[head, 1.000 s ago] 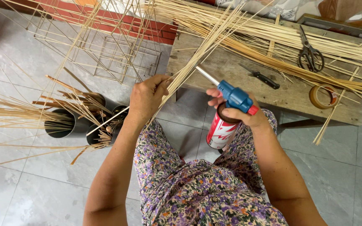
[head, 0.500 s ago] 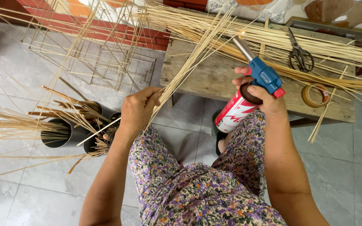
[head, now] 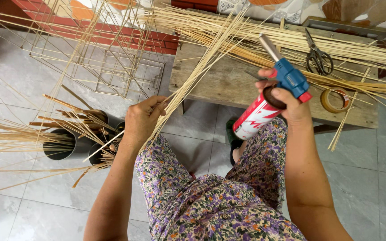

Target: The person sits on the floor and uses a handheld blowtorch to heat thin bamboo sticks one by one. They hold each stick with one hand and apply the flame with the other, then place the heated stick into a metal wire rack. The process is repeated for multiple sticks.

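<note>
Splints of pale bamboo (head: 193,67), thin and stiff, ran as a bundle from the closed left hand (head: 141,122) up across the wooden bench's (head: 215,85) left edge. Just right of them, the right hand (head: 291,105) gripped a red-and-white gas torch (head: 269,100), its metal nozzle angled up-left. Scissors (head: 319,58) lay near the bench's far edge.

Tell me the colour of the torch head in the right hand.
Blue, with a red knob, on the torch head; the head view shows it.
</note>
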